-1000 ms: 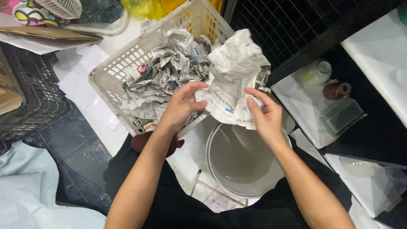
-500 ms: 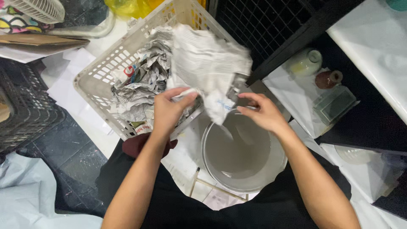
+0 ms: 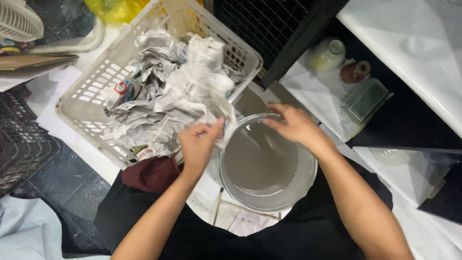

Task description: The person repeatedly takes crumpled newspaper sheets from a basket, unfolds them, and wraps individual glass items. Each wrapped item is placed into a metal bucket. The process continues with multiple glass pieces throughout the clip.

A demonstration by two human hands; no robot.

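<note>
While crumpled newspaper [image 3: 163, 91] fills the basket [image 3: 82, 108], left hand [image 3: 199, 144] pinching a sheet, right hand [image 3: 293, 125] gripping empty bowl [image 3: 264, 168] rim.

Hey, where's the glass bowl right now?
In the head view, the glass bowl sits low and centre-right, just right of the white basket, with the right hand on its far rim.

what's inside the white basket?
The white basket is filled with crumpled newspaper. The left hand pinches one sheet at its near edge; the right hand rests on the bowl rim. Anything beneath the paper is covered.
</note>
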